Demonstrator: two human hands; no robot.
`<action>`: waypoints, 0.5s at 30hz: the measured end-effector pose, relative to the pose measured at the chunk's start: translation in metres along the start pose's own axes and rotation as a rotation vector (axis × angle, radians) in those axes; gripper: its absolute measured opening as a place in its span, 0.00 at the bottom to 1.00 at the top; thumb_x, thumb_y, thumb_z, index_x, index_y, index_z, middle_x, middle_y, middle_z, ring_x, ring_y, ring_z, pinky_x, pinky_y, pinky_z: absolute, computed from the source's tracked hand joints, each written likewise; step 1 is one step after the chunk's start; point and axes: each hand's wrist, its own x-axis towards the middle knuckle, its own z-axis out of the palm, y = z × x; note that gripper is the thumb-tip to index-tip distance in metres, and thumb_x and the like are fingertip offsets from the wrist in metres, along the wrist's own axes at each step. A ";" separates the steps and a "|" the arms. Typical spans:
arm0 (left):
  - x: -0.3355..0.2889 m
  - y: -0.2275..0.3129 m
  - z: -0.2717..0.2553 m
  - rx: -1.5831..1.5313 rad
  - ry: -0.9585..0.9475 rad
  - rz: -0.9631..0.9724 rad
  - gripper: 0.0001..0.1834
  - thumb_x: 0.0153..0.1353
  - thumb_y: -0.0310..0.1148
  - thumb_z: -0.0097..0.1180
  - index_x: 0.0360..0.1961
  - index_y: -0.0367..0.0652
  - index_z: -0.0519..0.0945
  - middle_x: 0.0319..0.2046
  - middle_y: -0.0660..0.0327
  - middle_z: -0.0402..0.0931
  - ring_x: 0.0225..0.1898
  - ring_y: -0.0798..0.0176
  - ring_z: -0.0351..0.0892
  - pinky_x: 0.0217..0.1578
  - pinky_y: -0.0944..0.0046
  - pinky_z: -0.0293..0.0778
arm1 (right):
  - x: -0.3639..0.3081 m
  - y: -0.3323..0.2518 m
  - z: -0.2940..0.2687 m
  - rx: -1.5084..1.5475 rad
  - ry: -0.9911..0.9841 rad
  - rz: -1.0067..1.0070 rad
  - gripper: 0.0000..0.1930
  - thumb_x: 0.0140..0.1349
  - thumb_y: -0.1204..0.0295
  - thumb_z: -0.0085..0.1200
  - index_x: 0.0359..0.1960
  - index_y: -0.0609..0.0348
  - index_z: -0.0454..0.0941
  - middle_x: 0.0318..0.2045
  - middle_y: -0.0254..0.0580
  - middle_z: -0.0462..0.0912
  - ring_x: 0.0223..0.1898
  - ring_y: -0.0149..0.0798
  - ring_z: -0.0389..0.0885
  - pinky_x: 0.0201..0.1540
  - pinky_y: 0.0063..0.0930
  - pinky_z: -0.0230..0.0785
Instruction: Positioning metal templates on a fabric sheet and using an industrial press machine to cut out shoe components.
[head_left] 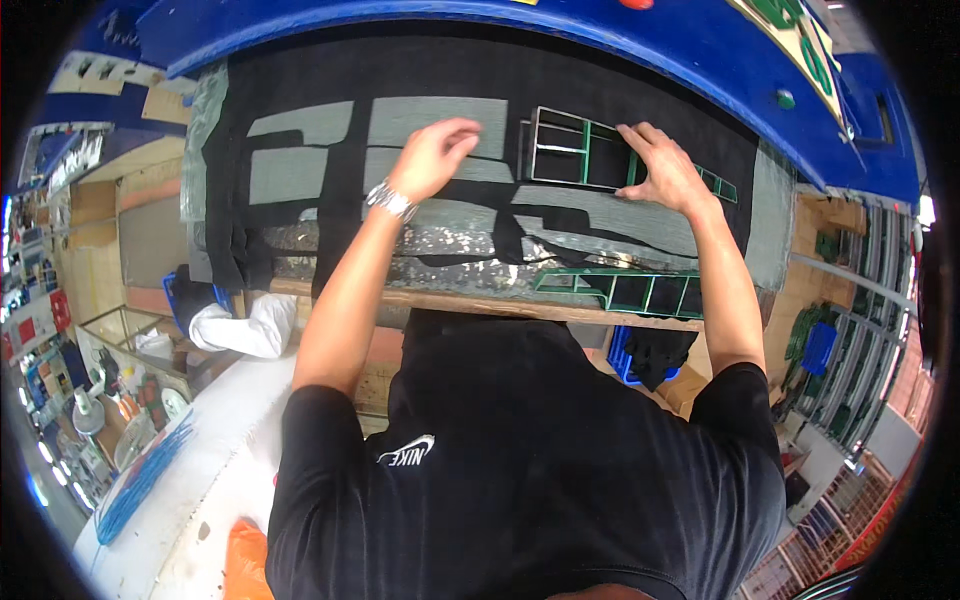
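My right hand (665,172) spans a green metal cutting die (585,150) on the black sheet material (440,60), its thumb at the near edge and its fingers at the far edge. The die's narrower end shows to the right of the hand; the hand covers its middle. My left hand (437,158), with a watch on its wrist, is over a cut-out gap in the sheet to the left of the die. Its fingers are loosely bent, thumb apart, with nothing seen in them. A second green cutting die (625,292) lies along the front edge, near my right forearm.
The blue machine beam (450,38) crosses behind the sheet. Grey board (440,125) shows through several cut-out gaps. White cloth (245,325) lies at front left by a white table (190,480). Below the front edge at right stands a blue crate (622,355); racks are farther right.
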 end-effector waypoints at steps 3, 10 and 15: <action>0.042 0.009 0.054 0.290 0.009 0.101 0.16 0.64 0.40 0.62 0.51 0.48 0.83 0.46 0.58 0.81 0.50 0.55 0.80 0.50 0.51 0.75 | -0.028 0.004 -0.031 -0.046 0.158 -0.054 0.49 0.40 0.62 0.76 0.68 0.55 0.66 0.56 0.47 0.73 0.55 0.51 0.75 0.61 0.43 0.69; 0.063 0.019 0.097 0.727 0.083 0.000 0.26 0.50 0.53 0.70 0.48 0.56 0.80 0.47 0.64 0.73 0.54 0.51 0.69 0.45 0.44 0.68 | -0.104 0.017 -0.040 0.027 0.063 -0.069 0.48 0.37 0.66 0.77 0.66 0.57 0.69 0.52 0.47 0.74 0.54 0.49 0.73 0.58 0.44 0.67; 0.077 0.049 0.100 0.844 -0.060 -0.049 0.17 0.57 0.41 0.70 0.42 0.48 0.79 0.43 0.63 0.75 0.50 0.58 0.73 0.50 0.49 0.71 | -0.121 0.046 0.021 0.110 -0.062 -0.003 0.47 0.38 0.67 0.78 0.65 0.58 0.70 0.56 0.49 0.72 0.59 0.51 0.72 0.63 0.47 0.64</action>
